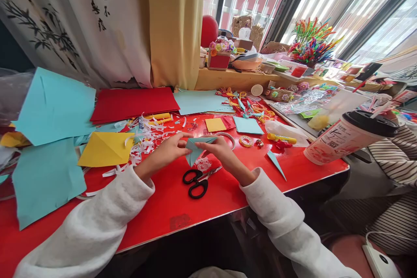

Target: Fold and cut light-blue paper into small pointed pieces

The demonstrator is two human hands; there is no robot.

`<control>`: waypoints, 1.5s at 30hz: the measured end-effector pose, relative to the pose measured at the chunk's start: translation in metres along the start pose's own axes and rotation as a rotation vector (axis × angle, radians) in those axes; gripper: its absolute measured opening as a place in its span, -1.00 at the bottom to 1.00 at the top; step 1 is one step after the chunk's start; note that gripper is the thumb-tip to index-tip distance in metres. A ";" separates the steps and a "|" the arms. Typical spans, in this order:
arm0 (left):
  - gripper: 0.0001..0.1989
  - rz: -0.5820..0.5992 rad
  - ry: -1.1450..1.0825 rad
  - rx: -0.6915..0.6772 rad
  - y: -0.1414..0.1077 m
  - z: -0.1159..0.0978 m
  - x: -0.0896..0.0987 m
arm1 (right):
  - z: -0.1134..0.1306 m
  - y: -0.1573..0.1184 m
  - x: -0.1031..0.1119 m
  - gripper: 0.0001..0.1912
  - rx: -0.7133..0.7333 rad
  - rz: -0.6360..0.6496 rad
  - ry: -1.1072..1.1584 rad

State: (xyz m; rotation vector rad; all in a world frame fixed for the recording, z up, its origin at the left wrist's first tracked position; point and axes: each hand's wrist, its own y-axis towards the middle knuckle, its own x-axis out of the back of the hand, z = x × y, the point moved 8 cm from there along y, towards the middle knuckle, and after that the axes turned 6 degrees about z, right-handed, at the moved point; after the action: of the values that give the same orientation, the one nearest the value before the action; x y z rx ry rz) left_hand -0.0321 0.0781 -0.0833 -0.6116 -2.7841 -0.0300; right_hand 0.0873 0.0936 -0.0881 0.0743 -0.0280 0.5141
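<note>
Between both hands, a small light-blue folded paper (194, 153) is held just above the red table. My left hand (167, 150) pinches its left side with thumb and fingers. On the right side, my right hand (221, 150) grips the paper's upper edge, fingers closed on it. Black-handled scissors (199, 183) lie right below the paper, their blades pointing up to the right. A scrap of white lace-like material (203, 164) sits beside the scissors. Partly behind my right hand is a ring-shaped roll (232, 139), mostly hidden.
Blue sheets (48, 182), a creased yellow square (106, 150) and white paper shreds (151, 137) spread leftward. Red paper (133, 104) lies behind. Blue squares (248, 125), a yellow glue stick (282, 139) and a blue pointed strip (276, 165) are rightward, near a tilted cup (345, 139). A person's striped sleeve (394, 152) shows.
</note>
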 end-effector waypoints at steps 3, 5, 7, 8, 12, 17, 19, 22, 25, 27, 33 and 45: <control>-0.58 -0.083 0.054 -0.024 0.001 -0.003 0.006 | -0.002 0.001 0.006 -0.71 0.024 -0.091 0.089; -0.60 -0.105 0.035 -0.064 0.000 -0.008 0.007 | -0.001 0.001 0.007 -0.69 0.033 -0.110 0.197; -0.61 -0.110 -0.018 -0.101 -0.002 -0.013 0.006 | 0.004 0.002 0.005 -0.68 0.029 -0.054 0.233; -0.62 -0.127 -0.038 -0.107 -0.003 -0.015 0.006 | 0.008 0.001 0.005 -0.68 0.034 -0.030 0.230; -0.61 -0.199 -0.029 -0.097 -0.008 -0.019 0.011 | 0.025 -0.002 0.018 -0.62 0.038 -0.015 0.155; -0.61 -0.191 0.000 -0.083 -0.007 -0.019 0.014 | 0.010 -0.002 0.002 -0.72 -0.132 0.194 0.043; -0.60 -0.217 -0.081 -0.091 -0.008 -0.020 0.016 | 0.003 0.000 -0.003 -0.81 -0.145 0.190 0.069; -0.54 -0.267 -0.220 -0.085 -0.009 -0.016 0.018 | -0.001 0.002 -0.003 -0.82 -0.119 0.093 0.170; -0.48 -0.288 -0.180 -0.065 -0.009 -0.011 0.018 | 0.003 0.000 -0.010 -0.77 -0.087 0.142 0.214; -0.47 -0.279 -0.111 -0.053 -0.008 -0.009 0.018 | 0.005 -0.002 -0.015 -0.74 -0.104 0.195 0.181; -0.53 -0.247 0.051 -0.052 -0.007 -0.009 0.019 | -0.003 -0.003 -0.014 -0.67 -0.201 0.164 0.144; -0.61 -0.404 -0.169 -0.147 -0.012 -0.014 0.016 | -0.010 -0.004 -0.021 -0.78 -0.208 0.225 0.158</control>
State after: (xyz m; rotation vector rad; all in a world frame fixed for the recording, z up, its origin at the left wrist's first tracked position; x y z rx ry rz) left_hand -0.0471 0.0728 -0.0647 -0.0761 -3.0426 -0.2811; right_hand 0.0711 0.0803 -0.0994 -0.1748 0.0655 0.7374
